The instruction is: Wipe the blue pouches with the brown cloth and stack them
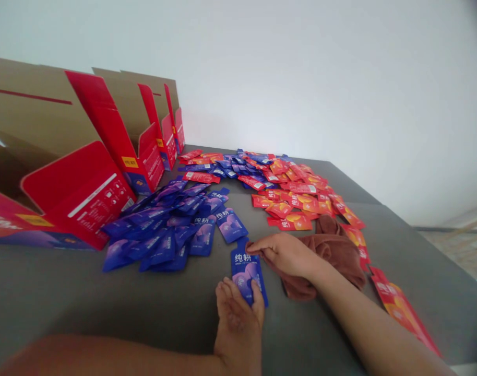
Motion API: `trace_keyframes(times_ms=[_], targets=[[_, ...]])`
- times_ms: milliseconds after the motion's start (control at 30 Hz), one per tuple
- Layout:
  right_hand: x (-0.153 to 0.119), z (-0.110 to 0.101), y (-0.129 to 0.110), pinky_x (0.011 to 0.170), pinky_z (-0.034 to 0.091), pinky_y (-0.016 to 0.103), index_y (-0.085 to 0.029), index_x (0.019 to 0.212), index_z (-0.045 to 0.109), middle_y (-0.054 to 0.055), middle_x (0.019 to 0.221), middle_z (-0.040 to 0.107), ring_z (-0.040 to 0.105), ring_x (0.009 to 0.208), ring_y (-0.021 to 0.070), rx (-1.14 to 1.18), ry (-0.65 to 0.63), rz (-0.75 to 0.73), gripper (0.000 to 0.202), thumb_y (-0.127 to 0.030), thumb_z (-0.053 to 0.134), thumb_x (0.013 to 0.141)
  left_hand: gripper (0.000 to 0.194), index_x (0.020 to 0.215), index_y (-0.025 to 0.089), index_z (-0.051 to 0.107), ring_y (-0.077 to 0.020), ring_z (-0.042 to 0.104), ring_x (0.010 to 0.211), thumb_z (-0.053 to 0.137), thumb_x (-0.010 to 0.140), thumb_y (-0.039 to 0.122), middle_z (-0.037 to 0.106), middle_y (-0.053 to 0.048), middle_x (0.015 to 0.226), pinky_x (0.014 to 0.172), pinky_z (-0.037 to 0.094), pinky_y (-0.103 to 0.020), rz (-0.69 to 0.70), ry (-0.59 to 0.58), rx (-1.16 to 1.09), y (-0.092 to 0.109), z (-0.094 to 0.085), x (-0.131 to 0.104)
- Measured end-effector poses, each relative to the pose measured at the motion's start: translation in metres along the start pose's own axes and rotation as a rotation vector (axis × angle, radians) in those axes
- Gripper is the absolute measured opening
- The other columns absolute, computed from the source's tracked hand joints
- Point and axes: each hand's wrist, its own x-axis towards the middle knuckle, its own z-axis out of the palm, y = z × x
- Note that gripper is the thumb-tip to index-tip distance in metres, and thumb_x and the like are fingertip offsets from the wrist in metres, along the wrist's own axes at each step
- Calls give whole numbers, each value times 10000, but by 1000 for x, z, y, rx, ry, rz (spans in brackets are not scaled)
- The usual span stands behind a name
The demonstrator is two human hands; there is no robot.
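Observation:
A purple pouch (pixel 244 269) with white lettering lies face up in front of me, its narrow spout end pointing away. My left hand (pixel 238 316) grips its near end, thumb along the right side and fingers at the left. Pinched in my right hand (pixel 281 253) is part of a brown cloth (pixel 338 248), a fold of it touching the pouch near the spout. The rest of the cloth is bunched on the table beneath and beyond that wrist. Close by on the left is a heap of purple pouches (pixel 164 227).
Red open cartons (pixel 82 196) with raised flaps line the left side of the grey table (pixel 144 297). Red and orange pouches (pixel 297 201) spread across the back and down the right, mixed with purple ones at the back. A pale wall stands behind.

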Motion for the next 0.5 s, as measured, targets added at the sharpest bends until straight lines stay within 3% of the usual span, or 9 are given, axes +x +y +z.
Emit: trace_keyframes(times_ms=[100, 167, 300, 367, 500], targets=[[1, -3, 9, 821, 464, 262, -281, 1054, 673, -20, 1044, 683, 631, 961, 164, -75, 62, 63, 387, -131, 398, 826, 499, 1144, 207, 578, -252, 646, 920, 472, 706, -6, 700, -166, 998, 820, 517, -465, 20, 17, 31, 0, 3, -1], [-2, -4, 3, 817, 456, 259, -279, 1065, 669, -12, 1047, 682, 627, 966, 168, -86, 45, 8, 376, -139, 412, 829, 493, 1129, 200, 589, -263, 648, 910, 497, 691, -5, 700, -177, 990, 809, 520, -468, 19, 12, 41, 1, 3, -1], [-8, 1, -21, 821, 438, 205, -279, 1071, 665, -34, 1053, 680, 625, 960, 133, 58, -181, -221, 385, -107, 438, 812, 445, 1130, 225, 590, -259, 624, 975, 474, 740, 44, 680, -165, 1057, 852, 497, -474, -1, -41, -17, 1, 1, -1], [-9, 4, -26, 818, 436, 187, -269, 1049, 674, -41, 1034, 686, 631, 938, 117, 126, -258, -266, 390, -87, 436, 801, 418, 1122, 231, 597, -263, 615, 994, 464, 760, 69, 670, -169, 1078, 870, 484, -482, -2, -66, -39, 1, 1, -1], [-4, 3, -10, 813, 448, 204, -259, 1007, 688, -38, 1015, 691, 632, 935, 122, 130, -134, -144, 389, -83, 416, 793, 425, 1137, 206, 587, -269, 637, 942, 471, 753, 65, 683, -191, 1029, 836, 503, -467, 12, -33, 8, -1, 0, 0]])
